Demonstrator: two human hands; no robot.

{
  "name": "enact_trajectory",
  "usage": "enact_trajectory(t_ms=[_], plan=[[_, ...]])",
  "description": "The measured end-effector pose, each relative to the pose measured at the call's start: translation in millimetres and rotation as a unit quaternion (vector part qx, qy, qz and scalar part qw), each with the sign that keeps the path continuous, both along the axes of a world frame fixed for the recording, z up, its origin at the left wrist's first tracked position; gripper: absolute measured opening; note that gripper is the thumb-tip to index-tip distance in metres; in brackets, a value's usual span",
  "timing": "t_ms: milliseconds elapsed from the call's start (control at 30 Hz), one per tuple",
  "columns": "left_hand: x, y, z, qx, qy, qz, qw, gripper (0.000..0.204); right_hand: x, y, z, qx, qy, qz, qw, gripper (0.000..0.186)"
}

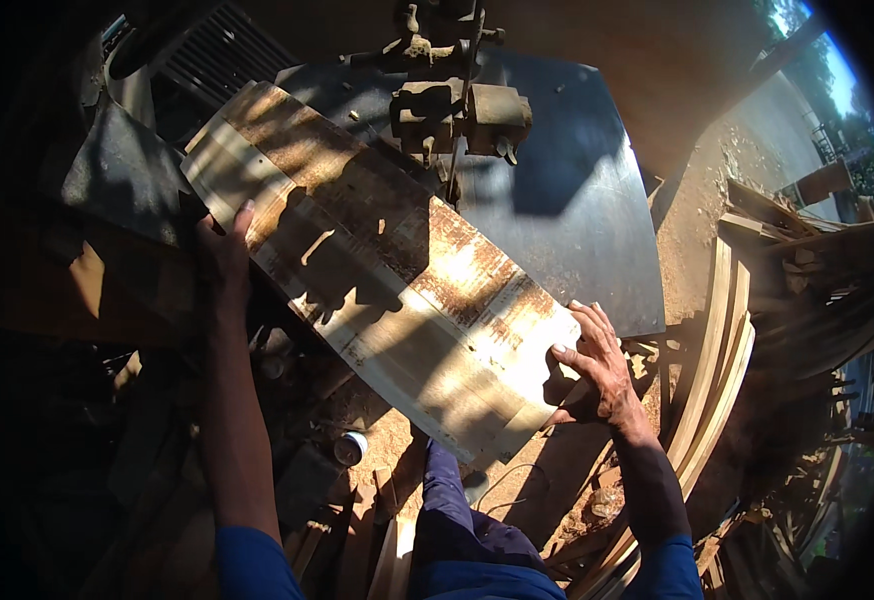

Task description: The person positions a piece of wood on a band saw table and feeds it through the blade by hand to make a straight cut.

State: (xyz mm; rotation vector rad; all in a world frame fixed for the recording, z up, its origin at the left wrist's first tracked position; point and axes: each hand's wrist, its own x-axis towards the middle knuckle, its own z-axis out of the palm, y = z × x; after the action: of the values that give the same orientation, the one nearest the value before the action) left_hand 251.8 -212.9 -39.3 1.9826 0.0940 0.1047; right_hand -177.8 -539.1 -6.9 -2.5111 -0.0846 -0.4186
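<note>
A wide, flat wooden board (397, 275) with brown, rough patches and paler strips slants from upper left to lower right before me. My left hand (225, 240) grips its left edge, thumb over the top; the other fingers are in shadow. At the right end, my right hand (602, 365) is closed around the board's corner, fingers along the edge. The board's far part overlaps a dark metal saw table (587, 250). Just beyond its far edge stands a thin upright band saw blade (454, 165), below a blocky metal guide (462, 115). Whether board and blade touch, I cannot tell.
Long curved wood strips (712, 370) lean at the right, beside a heap of offcuts (777, 520). A grey sheet (127, 170) hangs at the left. On the ground are a small white-rimmed round container (350, 448) and wood scraps (382, 530) near my legs.
</note>
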Motion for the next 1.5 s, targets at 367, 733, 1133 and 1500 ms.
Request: enact_trajectory(t_ms=[367, 733, 1133, 1500], plan=[[39, 11, -13, -0.065, 0.044, -0.031, 0.996, 0.079, 7, 16, -21, -0.156, -0.069, -0.091, 0.981, 0.050], [59, 25, -24, -0.039, 0.022, -0.042, 0.998, 0.076, 14, 20, -23, -0.095, -0.042, -0.116, 0.988, 0.048], [39, 3, -9, -0.110, 0.011, -0.060, 0.992, 0.076, 16, 18, -25, -0.105, -0.038, -0.138, 0.984, 0.049], [53, 21, -15, -0.038, 0.017, -0.032, 0.999, 0.066, 19, 22, -19, -0.077, -0.013, -0.146, 0.986, 0.055]])
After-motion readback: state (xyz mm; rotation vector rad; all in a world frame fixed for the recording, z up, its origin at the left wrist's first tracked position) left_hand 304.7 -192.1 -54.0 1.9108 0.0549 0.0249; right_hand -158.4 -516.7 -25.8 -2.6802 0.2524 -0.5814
